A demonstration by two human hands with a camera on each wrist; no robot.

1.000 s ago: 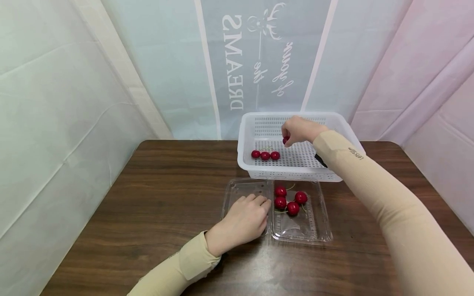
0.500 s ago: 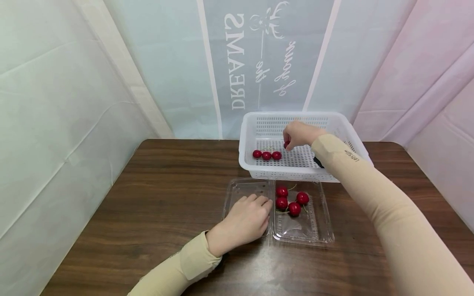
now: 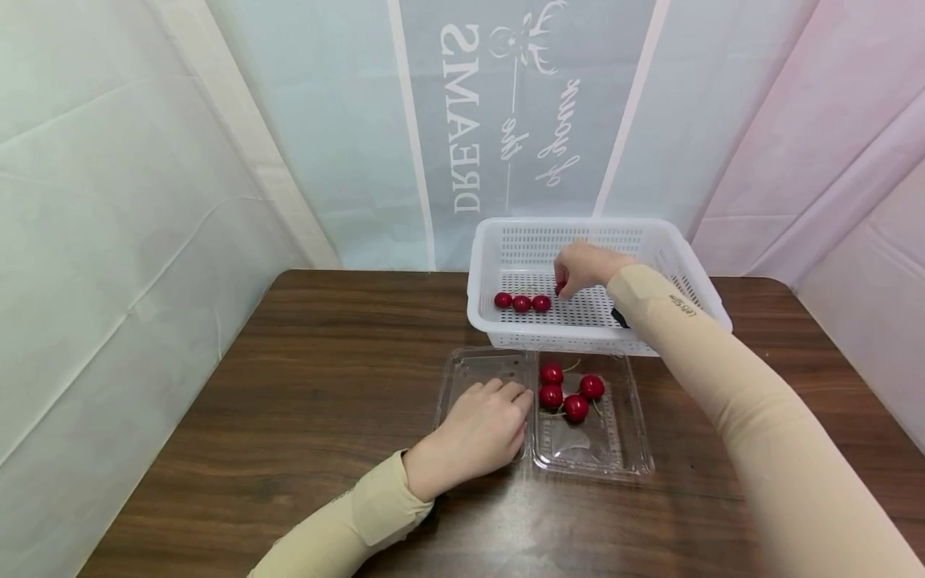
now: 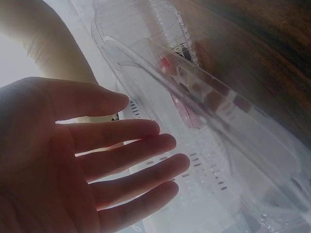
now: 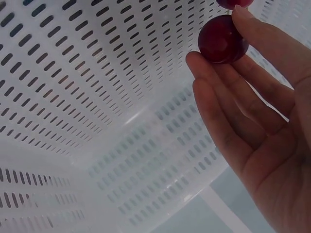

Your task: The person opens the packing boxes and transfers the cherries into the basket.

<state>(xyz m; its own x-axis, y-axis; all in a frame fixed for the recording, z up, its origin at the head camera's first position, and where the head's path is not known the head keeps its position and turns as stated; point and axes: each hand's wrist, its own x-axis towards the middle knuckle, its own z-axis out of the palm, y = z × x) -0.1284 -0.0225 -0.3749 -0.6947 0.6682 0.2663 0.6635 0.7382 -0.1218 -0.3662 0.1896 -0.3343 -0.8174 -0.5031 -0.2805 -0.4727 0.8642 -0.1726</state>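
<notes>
Inside the white slotted basket (image 3: 578, 330), my right hand (image 3: 588, 263) pinches a dark red cherry (image 5: 218, 41) between thumb and fingertips, low over the slotted floor. Three cherries (image 3: 522, 304) lie in a row left of that hand; part of another cherry (image 5: 235, 3) shows at the top of the right wrist view. My left hand (image 3: 480, 429) lies over the left half (image 3: 470, 366) of a clear plastic clamshell, fingertips at its middle fold. In the left wrist view its fingers (image 4: 141, 179) are straight. Several stemmed cherries (image 3: 576, 408) sit in the clamshell's right half (image 3: 578, 457).
The basket stands at the back of the dark wood table (image 3: 347, 337), directly behind the clamshell. A printed cloth (image 3: 535, 104) hangs behind the table, and pale sheets (image 3: 130, 241) enclose the sides. My right forearm (image 3: 730, 385) crosses over the basket's right front corner.
My right hand has lowered slightly toward the basket floor with the cherry. My left hand stays at the clamshell. The whole head view has shifted a little.
</notes>
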